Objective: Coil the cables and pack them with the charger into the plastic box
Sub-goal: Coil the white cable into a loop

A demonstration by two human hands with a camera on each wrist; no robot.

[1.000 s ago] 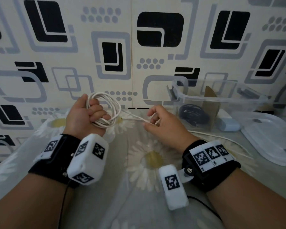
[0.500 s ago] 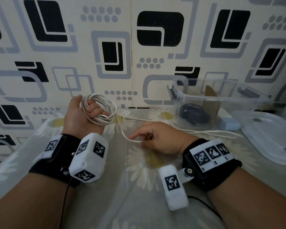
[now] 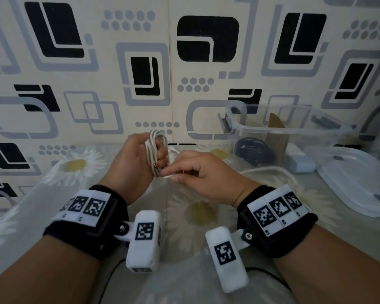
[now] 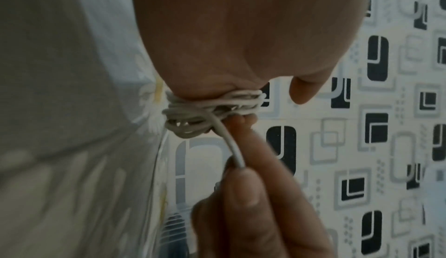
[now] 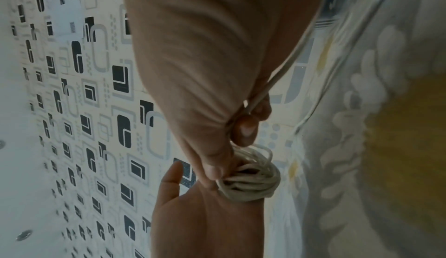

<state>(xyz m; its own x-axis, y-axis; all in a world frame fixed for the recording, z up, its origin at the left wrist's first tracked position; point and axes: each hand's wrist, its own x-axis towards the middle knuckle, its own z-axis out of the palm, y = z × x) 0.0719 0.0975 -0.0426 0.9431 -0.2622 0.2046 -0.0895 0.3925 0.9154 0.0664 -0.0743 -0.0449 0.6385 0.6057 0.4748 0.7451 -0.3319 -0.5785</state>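
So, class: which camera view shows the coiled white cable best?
The right wrist view: the white cable coil fills it end-on, with separate loops clear in the left hand. The head view shows the coil small and edge-on behind fingers. The left wrist view shows it half hidden under the palm, right hand pinching the loose strand.

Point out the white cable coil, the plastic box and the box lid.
white cable coil (image 3: pixel 155 148): head view, strands above the left fingers.
plastic box (image 3: pixel 294 129): head view, near rim.
box lid (image 3: pixel 360 185): head view, bare top surface.
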